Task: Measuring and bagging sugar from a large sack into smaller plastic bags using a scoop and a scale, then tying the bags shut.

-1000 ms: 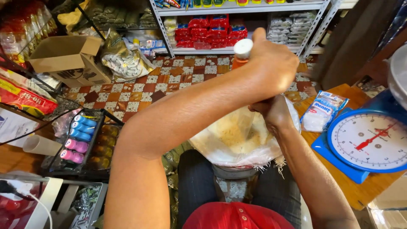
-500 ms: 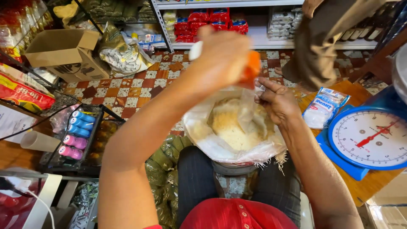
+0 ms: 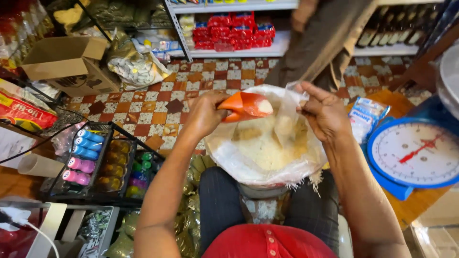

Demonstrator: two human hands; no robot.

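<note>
Orange scoop (image 3: pixel 246 106), loaded with white grain, is gripped in the left hand (image 3: pixel 205 114) above the open sack (image 3: pixel 267 157) at picture centre. Right hand (image 3: pixel 325 112) pinches a clear bag (image 3: pixel 289 112) open, just at 3 o'clock of the scoop. Blue scale (image 3: pixel 416 153) stands further at 3 o'clock; a cardboard box (image 3: pixel 67 64) lies at 10 o'clock.
</note>
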